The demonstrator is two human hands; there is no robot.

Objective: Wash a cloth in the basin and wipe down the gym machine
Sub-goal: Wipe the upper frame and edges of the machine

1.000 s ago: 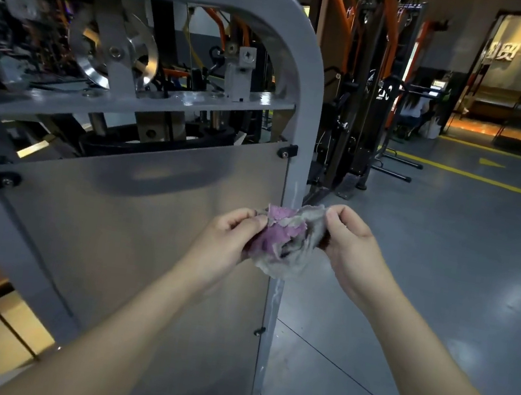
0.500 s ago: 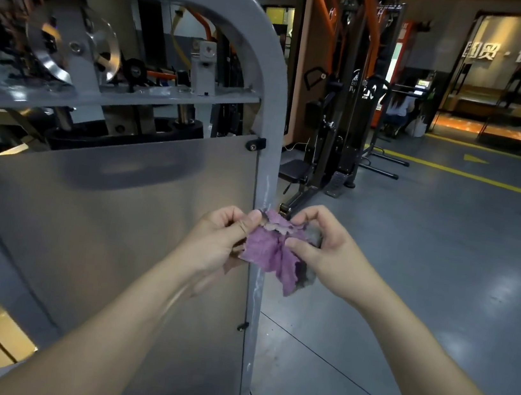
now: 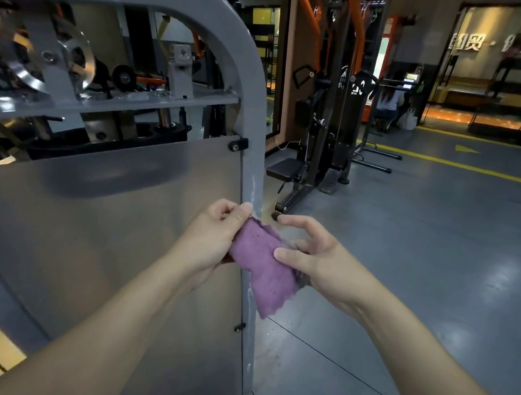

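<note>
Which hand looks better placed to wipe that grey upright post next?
Probably the left hand: it pinches the purple cloth right against the grey post, while the right hand sits farther out.

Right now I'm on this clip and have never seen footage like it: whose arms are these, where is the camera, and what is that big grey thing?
There is no robot here. A person wears a wide-angle camera on the head, looking forward and down, so the two bare forearms reaching in from the bottom are their own. The left hand pinches the upper end of a purple cloth between thumb and fingers. The right hand holds the cloth's other side with its thumb on top, its index finger stretched out. The cloth hangs partly unfolded between them, in front of the grey upright post of a gym machine. Beside the post is a flat metal panel, and above it a pulley wheel. Behind stand black and orange machines on a grey floor. No basin is in view.
</note>
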